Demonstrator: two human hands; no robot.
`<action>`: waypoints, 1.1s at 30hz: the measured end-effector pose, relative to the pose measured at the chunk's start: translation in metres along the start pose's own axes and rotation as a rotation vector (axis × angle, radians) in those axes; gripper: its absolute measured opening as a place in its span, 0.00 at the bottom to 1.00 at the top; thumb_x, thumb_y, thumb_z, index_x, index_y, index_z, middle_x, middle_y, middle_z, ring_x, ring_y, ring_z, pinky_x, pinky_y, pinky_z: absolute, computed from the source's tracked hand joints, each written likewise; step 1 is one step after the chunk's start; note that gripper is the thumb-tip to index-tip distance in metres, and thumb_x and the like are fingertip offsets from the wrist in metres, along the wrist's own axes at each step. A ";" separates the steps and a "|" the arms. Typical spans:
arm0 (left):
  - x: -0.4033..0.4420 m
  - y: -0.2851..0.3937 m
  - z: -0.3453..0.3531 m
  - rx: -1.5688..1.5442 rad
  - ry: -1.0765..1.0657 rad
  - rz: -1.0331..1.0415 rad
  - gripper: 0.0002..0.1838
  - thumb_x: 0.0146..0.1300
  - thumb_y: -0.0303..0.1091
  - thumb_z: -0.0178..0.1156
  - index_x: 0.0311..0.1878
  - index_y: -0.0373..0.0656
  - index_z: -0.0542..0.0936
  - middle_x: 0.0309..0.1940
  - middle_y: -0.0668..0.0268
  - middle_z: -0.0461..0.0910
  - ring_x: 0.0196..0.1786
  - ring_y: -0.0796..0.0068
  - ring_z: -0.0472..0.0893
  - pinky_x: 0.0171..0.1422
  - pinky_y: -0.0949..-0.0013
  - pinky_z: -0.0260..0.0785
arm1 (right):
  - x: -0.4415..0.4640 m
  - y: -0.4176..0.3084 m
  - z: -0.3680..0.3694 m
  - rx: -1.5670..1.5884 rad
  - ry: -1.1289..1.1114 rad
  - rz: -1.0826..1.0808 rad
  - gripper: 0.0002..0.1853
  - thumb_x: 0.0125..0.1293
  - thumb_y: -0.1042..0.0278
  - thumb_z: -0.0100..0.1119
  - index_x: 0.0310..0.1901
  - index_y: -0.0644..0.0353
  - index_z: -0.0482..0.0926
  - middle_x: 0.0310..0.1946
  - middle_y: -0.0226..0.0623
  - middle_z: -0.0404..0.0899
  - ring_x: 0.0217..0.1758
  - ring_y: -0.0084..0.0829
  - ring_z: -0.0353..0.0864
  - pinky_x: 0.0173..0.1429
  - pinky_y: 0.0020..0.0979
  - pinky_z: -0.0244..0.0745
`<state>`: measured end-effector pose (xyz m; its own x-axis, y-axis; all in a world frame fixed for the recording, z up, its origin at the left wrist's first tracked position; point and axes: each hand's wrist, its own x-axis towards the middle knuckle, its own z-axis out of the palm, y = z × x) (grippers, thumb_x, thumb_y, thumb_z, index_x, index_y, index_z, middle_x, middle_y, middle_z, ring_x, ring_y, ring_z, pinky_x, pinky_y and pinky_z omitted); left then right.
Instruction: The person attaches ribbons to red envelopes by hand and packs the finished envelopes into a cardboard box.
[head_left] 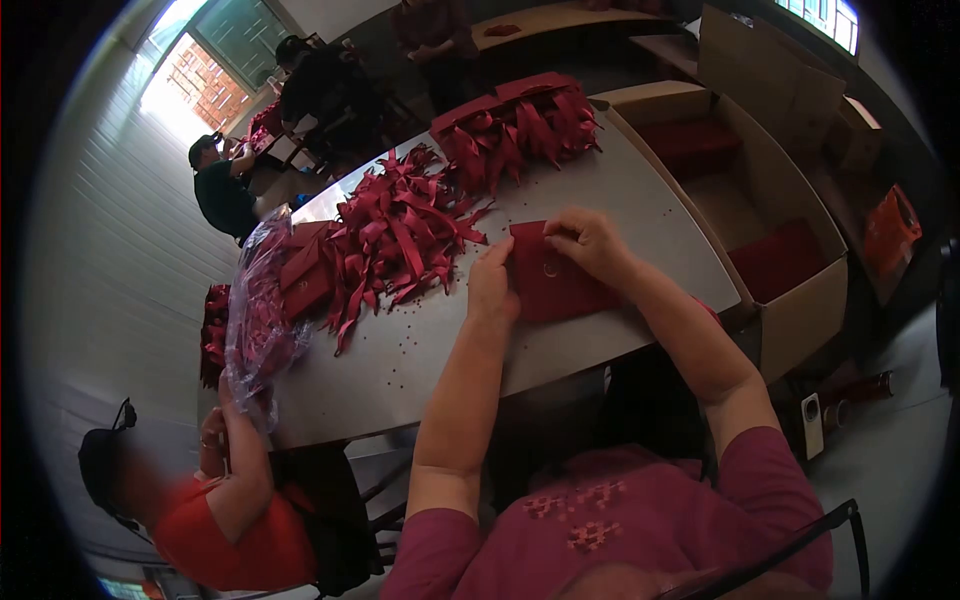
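Dark red packet (pixel 563 296) on metal table (pixel 650 205), right of frame centre, left hand (pixel 491 284) along its left edge, grip unclear, right hand (pixel 594 244) at top edge, fingers narrowed, can't tell if pinching, ribbon pile (pixel 400 225) upper left of centre.

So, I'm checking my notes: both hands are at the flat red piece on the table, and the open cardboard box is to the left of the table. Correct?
No: the head view shows the open cardboard box to the right of the table. The left hand and right hand are indeed at the flat red piece.
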<state>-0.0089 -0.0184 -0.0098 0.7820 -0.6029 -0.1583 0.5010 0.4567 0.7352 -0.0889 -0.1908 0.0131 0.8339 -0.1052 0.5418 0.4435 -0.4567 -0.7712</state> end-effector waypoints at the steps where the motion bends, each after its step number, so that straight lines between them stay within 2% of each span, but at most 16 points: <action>1: 0.002 -0.001 -0.003 0.008 0.009 0.013 0.15 0.70 0.34 0.50 0.53 0.38 0.78 0.47 0.61 0.83 0.50 0.66 0.81 0.60 0.60 0.73 | 0.001 0.002 0.003 0.000 -0.003 0.003 0.05 0.62 0.78 0.62 0.39 0.66 0.79 0.33 0.34 0.79 0.37 0.25 0.79 0.44 0.28 0.74; 3: 0.004 -0.004 -0.007 0.014 0.021 0.023 0.14 0.70 0.33 0.50 0.52 0.38 0.78 0.46 0.61 0.83 0.49 0.67 0.81 0.59 0.61 0.73 | 0.002 0.002 0.009 -0.121 0.002 -0.090 0.05 0.61 0.77 0.62 0.39 0.65 0.80 0.34 0.38 0.80 0.36 0.32 0.81 0.44 0.30 0.75; 4: 0.005 -0.005 -0.007 0.007 0.031 0.031 0.13 0.69 0.33 0.51 0.51 0.38 0.78 0.45 0.61 0.83 0.48 0.67 0.81 0.58 0.61 0.73 | 0.002 0.000 0.010 -0.121 -0.001 -0.087 0.05 0.61 0.77 0.62 0.39 0.65 0.80 0.34 0.38 0.80 0.36 0.32 0.81 0.44 0.30 0.75; 6: 0.001 -0.004 -0.002 -0.001 0.043 0.041 0.12 0.69 0.32 0.52 0.49 0.38 0.78 0.44 0.61 0.83 0.47 0.67 0.81 0.57 0.62 0.73 | 0.002 -0.005 0.011 -0.129 0.006 -0.091 0.06 0.59 0.74 0.63 0.38 0.63 0.80 0.35 0.44 0.80 0.39 0.44 0.81 0.44 0.35 0.76; 8: -0.009 0.001 0.011 -0.044 0.041 0.051 0.06 0.63 0.26 0.59 0.42 0.37 0.79 0.39 0.61 0.82 0.42 0.70 0.82 0.50 0.68 0.75 | 0.003 -0.006 0.012 -0.151 -0.004 -0.108 0.06 0.59 0.75 0.63 0.38 0.63 0.80 0.35 0.44 0.80 0.39 0.45 0.81 0.44 0.36 0.76; 12: -0.009 -0.003 0.011 0.046 0.075 0.110 0.05 0.62 0.24 0.60 0.41 0.36 0.79 0.37 0.63 0.82 0.39 0.73 0.82 0.47 0.71 0.75 | 0.003 -0.007 0.014 -0.191 0.019 -0.138 0.04 0.58 0.76 0.61 0.36 0.63 0.79 0.35 0.46 0.79 0.39 0.48 0.80 0.42 0.39 0.75; 13: -0.012 -0.003 0.014 0.161 0.127 0.119 0.06 0.61 0.23 0.61 0.41 0.36 0.79 0.36 0.64 0.82 0.37 0.74 0.81 0.45 0.73 0.75 | 0.003 -0.005 0.015 -0.193 0.028 -0.153 0.04 0.58 0.76 0.61 0.36 0.63 0.79 0.35 0.46 0.79 0.39 0.48 0.80 0.42 0.39 0.75; 15: -0.017 0.000 0.020 0.453 0.207 0.189 0.06 0.60 0.24 0.64 0.40 0.36 0.81 0.34 0.65 0.83 0.35 0.79 0.80 0.40 0.77 0.73 | 0.002 0.000 0.018 -0.409 -0.023 -0.234 0.03 0.57 0.75 0.61 0.32 0.62 0.77 0.32 0.46 0.78 0.37 0.49 0.79 0.40 0.41 0.74; 17: -0.020 -0.002 0.024 0.675 0.202 0.305 0.06 0.59 0.26 0.65 0.39 0.35 0.82 0.34 0.66 0.83 0.36 0.81 0.79 0.40 0.77 0.72 | 0.001 0.002 0.023 -0.444 0.007 -0.281 0.04 0.56 0.74 0.60 0.29 0.61 0.74 0.30 0.46 0.76 0.37 0.51 0.78 0.40 0.44 0.73; 18: -0.018 -0.006 0.019 0.749 0.187 0.310 0.07 0.61 0.29 0.63 0.41 0.38 0.82 0.33 0.69 0.82 0.31 0.83 0.79 0.34 0.79 0.69 | 0.000 0.003 0.023 -0.482 -0.043 -0.267 0.03 0.57 0.73 0.59 0.30 0.61 0.76 0.31 0.47 0.76 0.37 0.51 0.78 0.41 0.44 0.74; 20: -0.016 -0.007 0.018 0.671 0.160 0.295 0.07 0.62 0.28 0.62 0.42 0.38 0.82 0.33 0.69 0.82 0.32 0.82 0.79 0.35 0.79 0.70 | -0.001 0.003 0.020 -0.526 -0.079 -0.268 0.03 0.57 0.72 0.59 0.32 0.61 0.78 0.31 0.47 0.76 0.37 0.50 0.79 0.42 0.44 0.75; 23: -0.011 -0.006 0.011 0.551 0.154 0.215 0.08 0.63 0.25 0.59 0.45 0.38 0.81 0.37 0.67 0.83 0.36 0.78 0.81 0.41 0.76 0.73 | -0.002 0.004 0.012 -0.346 -0.021 -0.217 0.03 0.57 0.73 0.60 0.32 0.62 0.79 0.33 0.47 0.78 0.37 0.48 0.79 0.42 0.42 0.75; 25: -0.008 -0.005 0.008 0.409 0.062 0.187 0.09 0.62 0.23 0.58 0.46 0.37 0.80 0.40 0.66 0.83 0.38 0.74 0.82 0.44 0.73 0.75 | -0.001 0.006 0.008 -0.138 -0.003 -0.155 0.04 0.56 0.74 0.61 0.34 0.63 0.81 0.33 0.46 0.80 0.37 0.46 0.80 0.42 0.39 0.75; 28: -0.012 -0.003 0.009 0.292 -0.028 0.149 0.10 0.63 0.23 0.59 0.47 0.36 0.80 0.42 0.65 0.83 0.39 0.73 0.83 0.48 0.73 0.76 | 0.002 0.010 0.006 -0.175 -0.041 -0.188 0.05 0.55 0.76 0.62 0.35 0.64 0.81 0.33 0.46 0.80 0.38 0.47 0.80 0.42 0.38 0.75; 32: -0.004 -0.005 0.003 0.428 -0.044 0.117 0.10 0.63 0.25 0.60 0.47 0.35 0.81 0.42 0.64 0.83 0.40 0.75 0.83 0.49 0.74 0.75 | -0.002 0.010 0.009 -0.127 0.026 -0.139 0.05 0.55 0.76 0.63 0.35 0.64 0.81 0.31 0.45 0.80 0.37 0.43 0.81 0.43 0.35 0.75; 33: -0.004 -0.006 0.005 0.458 -0.077 0.115 0.10 0.64 0.26 0.61 0.48 0.35 0.81 0.42 0.65 0.84 0.40 0.76 0.83 0.49 0.75 0.75 | -0.002 0.006 0.007 -0.061 0.005 -0.026 0.05 0.55 0.76 0.63 0.34 0.64 0.81 0.31 0.44 0.81 0.37 0.40 0.81 0.43 0.34 0.75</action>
<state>-0.0172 -0.0217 -0.0107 0.7842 -0.6201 -0.0226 0.1844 0.1981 0.9627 -0.0855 -0.1870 0.0047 0.8209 -0.0970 0.5627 0.4434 -0.5126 -0.7352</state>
